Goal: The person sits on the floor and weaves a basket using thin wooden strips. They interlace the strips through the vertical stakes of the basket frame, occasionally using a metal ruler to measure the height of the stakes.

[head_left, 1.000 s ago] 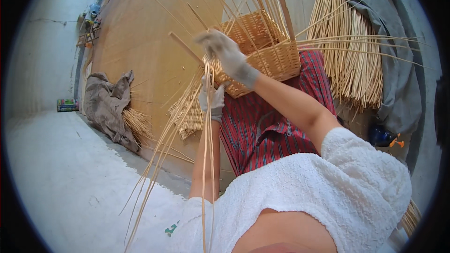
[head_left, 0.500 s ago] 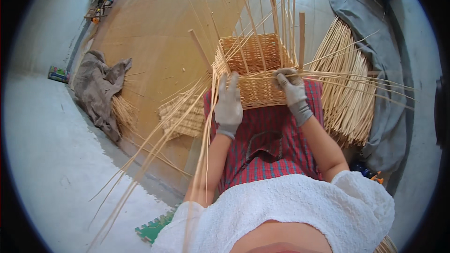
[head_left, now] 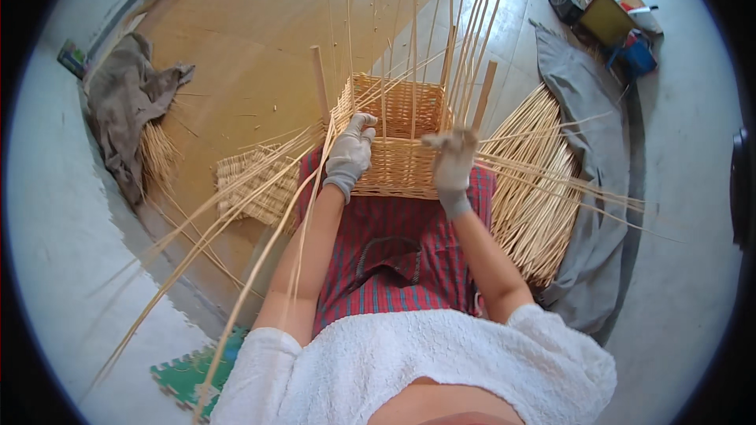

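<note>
A partly woven wicker basket (head_left: 400, 167) rests on my lap, its upright rods rising from the rim and flat wooden stakes standing at its corners. My left hand (head_left: 350, 156), in a pale work glove, has its fingers curled over the basket's rim at the near left corner. Loose weaving rods (head_left: 228, 208) fan out to the left from beside that hand. At the near right corner is my gloved right hand (head_left: 454, 167), next to the upright rods. Motion smears its fingers, so their grip cannot be made out. More long rods (head_left: 567, 181) trail off to the right behind it.
A thick bundle of rods (head_left: 539, 197) lies at the right beside a grey cloth (head_left: 594, 212). On the left are a woven piece (head_left: 256, 189) and a crumpled brown-grey cloth (head_left: 126, 102) over more rods. Boxes and a blue container (head_left: 636, 55) stand far right.
The view has shifted, placing the basket lower and further left. My left hand has gone from outstretched fingers to curled ones at the rim. My right hand's fingers have left their pinch and are blurred.
</note>
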Motion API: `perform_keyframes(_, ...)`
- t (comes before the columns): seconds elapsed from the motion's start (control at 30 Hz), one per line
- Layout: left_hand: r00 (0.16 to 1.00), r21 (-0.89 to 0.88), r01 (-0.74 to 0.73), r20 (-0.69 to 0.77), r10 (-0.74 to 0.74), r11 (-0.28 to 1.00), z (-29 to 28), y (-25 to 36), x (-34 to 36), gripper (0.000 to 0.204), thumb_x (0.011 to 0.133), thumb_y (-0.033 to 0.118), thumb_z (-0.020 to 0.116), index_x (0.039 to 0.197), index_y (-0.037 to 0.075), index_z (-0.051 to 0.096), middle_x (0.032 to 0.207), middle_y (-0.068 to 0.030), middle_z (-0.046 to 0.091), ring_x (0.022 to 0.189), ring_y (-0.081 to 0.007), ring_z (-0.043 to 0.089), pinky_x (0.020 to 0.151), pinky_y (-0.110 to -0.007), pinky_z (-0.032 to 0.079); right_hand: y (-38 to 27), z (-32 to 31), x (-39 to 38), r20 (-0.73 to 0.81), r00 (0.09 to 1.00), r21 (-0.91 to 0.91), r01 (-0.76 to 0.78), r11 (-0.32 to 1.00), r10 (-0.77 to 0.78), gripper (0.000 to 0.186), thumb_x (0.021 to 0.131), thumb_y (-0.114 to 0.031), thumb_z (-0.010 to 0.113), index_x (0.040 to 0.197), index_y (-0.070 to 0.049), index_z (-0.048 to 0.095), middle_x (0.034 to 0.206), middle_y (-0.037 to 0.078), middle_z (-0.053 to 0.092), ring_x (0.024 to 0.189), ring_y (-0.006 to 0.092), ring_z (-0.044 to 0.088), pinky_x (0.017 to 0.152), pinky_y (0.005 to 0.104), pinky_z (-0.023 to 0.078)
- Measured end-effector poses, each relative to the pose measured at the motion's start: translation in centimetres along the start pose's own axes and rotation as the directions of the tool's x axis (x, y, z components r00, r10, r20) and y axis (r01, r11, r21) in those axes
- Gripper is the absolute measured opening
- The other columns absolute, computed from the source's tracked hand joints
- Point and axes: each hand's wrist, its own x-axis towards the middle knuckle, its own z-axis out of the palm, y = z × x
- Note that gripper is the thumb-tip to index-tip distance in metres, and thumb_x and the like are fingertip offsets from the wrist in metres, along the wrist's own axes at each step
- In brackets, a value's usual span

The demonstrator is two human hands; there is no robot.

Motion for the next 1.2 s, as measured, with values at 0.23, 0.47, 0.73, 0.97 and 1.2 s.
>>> perform_keyframes(0.23,0.964,0.033,0.264,0.007,-0.264,0.964,-0.2,4.1,-0.9,0.04,0.103,0.04,0.066,0.09,0.002,0.065,0.066,-0.0056,0.062,0.05,-0.0137,0.057,0.048,-0.034,0.047,-6.5,-0.9,-0.4,0.005,0.878,0.253,-0.465,0.848,0.479,0.016,0.109,-0.008,0.049,0.12,-0.005,0.059,0.095,0.008,0.07,0.096,0.0172,0.072,0.055,0.0247,0.055)
perform_keyframes(0.47,0.838,0.093,-0.401,-0.364,0.406,0.912,1.9,5.9,-1.8,0.03,0.102,0.031,0.066,0.104,0.002,0.067,0.093,-0.0163,0.07,0.082,-0.026,0.07,0.073,-0.034,0.055,-5.9,-5.6,0.3,-0.3,0.793,0.04,-0.544,0.838,0.53,0.015,0.105,-0.003,0.055,0.119,-0.003,0.062,0.103,0.007,0.072,0.093,0.0127,0.069,0.075,0.0263,0.056)
perform_keyframes(0.73,0.95,0.29,-0.309,0.138,0.28,0.906,7.7,1.1,0.9,0.033,0.109,0.037,0.051,0.116,0.006,0.061,0.092,-0.0181,0.067,0.081,-0.0308,0.063,0.078,-0.043,0.053,-5.2,-0.5,7.7,0.062,0.998,-0.599,0.025,0.8,0.016,0.054,0.102,-0.003,0.056,0.153,-0.017,0.043,0.136,0.014,0.064,0.109,0.0218,0.07,0.08,0.0331,0.06)
perform_keyframes(0.97,0.965,0.405,-0.03,0.251,-0.079,0.914,6.5,4.6,0.9,0.054,0.107,0.052,0.047,0.127,0.004,0.058,0.116,-0.0228,0.067,0.112,-0.0414,0.063,0.096,-0.047,0.051,-7.7,-5.1,3.5,-0.259,0.943,-0.186,-0.26,0.947,0.208,0.037,0.103,-0.008,0.056,0.138,0.004,0.05,0.126,0.012,0.07,0.098,0.025,0.074,0.082,0.0364,0.062)
perform_keyframes(1.2,0.982,-0.099,-0.171,0.068,0.178,0.98,6.8,4.6,-2.0,0.029,0.102,0.026,0.066,0.121,0.006,0.058,0.1,-0.0132,0.067,0.079,-0.0227,0.068,0.071,-0.036,0.056,-9.0,-3.0,-1.0,0.042,0.953,-0.561,-0.225,0.797,0.299,0.063,0.097,-0.004,0.065,0.155,-0.015,0.044,0.137,0.013,0.066,0.097,0.0186,0.072,0.079,0.0318,0.059)
